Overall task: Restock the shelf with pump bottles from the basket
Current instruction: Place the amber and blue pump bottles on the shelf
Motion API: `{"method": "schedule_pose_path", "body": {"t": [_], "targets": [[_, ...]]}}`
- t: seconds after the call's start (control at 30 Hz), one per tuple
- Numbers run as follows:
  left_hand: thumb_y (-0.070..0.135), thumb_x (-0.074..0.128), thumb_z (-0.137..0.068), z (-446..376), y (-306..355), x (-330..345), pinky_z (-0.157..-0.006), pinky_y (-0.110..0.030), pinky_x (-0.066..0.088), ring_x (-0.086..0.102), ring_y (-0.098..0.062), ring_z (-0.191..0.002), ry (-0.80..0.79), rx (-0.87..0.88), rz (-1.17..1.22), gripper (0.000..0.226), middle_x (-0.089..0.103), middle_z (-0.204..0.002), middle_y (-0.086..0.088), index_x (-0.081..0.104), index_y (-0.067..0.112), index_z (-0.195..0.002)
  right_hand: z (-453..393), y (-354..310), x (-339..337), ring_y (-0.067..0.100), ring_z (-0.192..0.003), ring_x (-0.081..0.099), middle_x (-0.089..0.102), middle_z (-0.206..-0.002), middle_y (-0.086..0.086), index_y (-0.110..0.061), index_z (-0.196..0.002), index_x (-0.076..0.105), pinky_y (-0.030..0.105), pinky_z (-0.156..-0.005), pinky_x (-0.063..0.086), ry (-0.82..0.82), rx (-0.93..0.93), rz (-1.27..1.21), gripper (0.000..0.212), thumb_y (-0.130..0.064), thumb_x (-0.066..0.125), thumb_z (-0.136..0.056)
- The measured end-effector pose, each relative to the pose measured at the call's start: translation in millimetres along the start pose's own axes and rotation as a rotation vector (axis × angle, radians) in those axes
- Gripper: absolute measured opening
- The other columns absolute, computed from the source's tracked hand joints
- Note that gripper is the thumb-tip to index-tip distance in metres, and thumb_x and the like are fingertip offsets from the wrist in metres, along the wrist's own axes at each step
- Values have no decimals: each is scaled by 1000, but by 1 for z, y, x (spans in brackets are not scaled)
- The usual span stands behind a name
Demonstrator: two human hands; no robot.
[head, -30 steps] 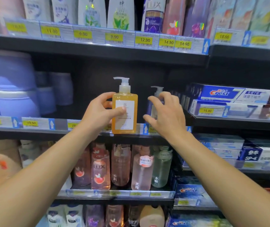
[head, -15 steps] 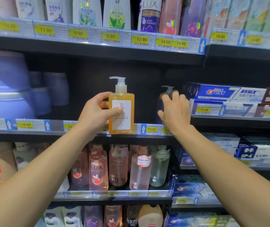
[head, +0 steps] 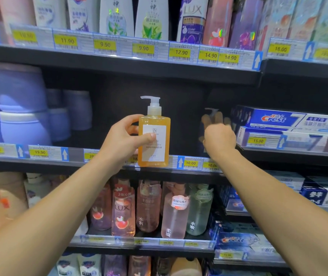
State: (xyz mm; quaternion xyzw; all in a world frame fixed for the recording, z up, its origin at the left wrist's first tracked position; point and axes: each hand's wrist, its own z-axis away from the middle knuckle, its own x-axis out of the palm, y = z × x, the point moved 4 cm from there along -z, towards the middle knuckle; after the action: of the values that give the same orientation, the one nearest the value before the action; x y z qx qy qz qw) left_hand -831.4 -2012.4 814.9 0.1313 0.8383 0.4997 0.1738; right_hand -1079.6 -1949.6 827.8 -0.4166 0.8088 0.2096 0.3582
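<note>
An orange pump bottle (head: 155, 140) with a white label and a white pump is upright in my left hand (head: 125, 140), at the front edge of the middle shelf (head: 45, 153). Its base is level with the price rail. Further right and deeper in the shelf, my right hand (head: 219, 138) is wrapped around a dark pump bottle (head: 211, 110). Only that bottle's pale pump head and a dark sliver of its body show past my blurred fingers. The basket is out of view.
Crest toothpaste boxes (head: 278, 120) are stacked just right of my right hand. Purple tubs (head: 19, 108) fill the shelf's left part, with a dark gap between them and the orange bottle. Bottles crowd the shelf above (head: 151, 18) and the shelf below (head: 149, 206).
My right hand has carried the dark pump bottle rightward and deeper into the shelf, up to the toothpaste boxes. My left hand holds the orange bottle in much the same place.
</note>
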Motion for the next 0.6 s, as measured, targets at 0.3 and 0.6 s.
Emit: {"method": "schedule_pose_path", "body": {"t": [0.3,0.6], "targets": [[18,74,-84,1,0,2,-73,-37,60,70,-17,-99,21,1,4,49,71,-108,5,56,26,-129,-24,1,16,35,-131,28,21,-146,12,-24,-135,34,39,-94,42,-104,49,-6,62,-17,69,-85],[19,76,-83,3,6,6,-82,-48,60,69,-16,-101,24,5,-5,51,72,-108,6,56,28,-128,-27,3,15,35,-128,29,22,-147,11,-23,-135,35,42,-100,40,-128,14,-40,59,-18,67,-86]]}}
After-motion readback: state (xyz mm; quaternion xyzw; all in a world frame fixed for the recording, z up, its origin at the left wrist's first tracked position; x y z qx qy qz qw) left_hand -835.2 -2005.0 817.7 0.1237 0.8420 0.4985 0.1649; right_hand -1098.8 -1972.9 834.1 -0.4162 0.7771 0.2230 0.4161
